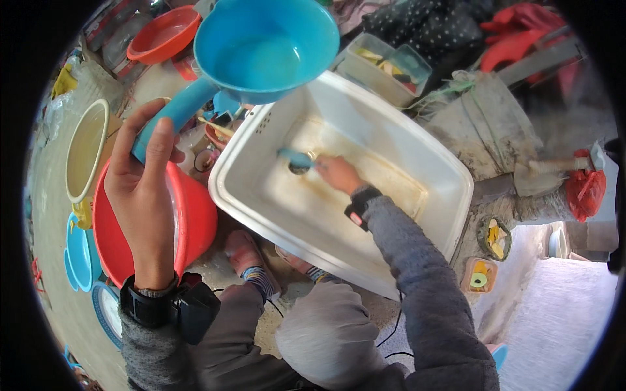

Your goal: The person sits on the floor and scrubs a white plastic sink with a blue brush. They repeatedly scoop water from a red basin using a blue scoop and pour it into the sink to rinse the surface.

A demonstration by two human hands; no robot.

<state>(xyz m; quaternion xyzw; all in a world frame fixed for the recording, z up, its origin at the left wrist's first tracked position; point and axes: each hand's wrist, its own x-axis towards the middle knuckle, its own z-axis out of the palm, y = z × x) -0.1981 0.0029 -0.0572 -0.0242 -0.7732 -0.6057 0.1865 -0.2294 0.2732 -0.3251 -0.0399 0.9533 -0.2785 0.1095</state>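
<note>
My left hand grips the handle of a blue plastic water dipper, whose wide bowl is raised above the far left corner of a white sink. A little water seems to lie in the bowl. Inside the sink, my right hand is low over the brown-stained bottom. Its closed fingers hold a small teal thing, blurred by motion, right at the dark drain hole. I cannot make out what kind of thing it is.
A red basin stands left of the sink, with a cream bucket and light-blue basins farther left. Plastic tubs sit behind the sink. Small soap dishes lie at the right. My feet are below the near rim.
</note>
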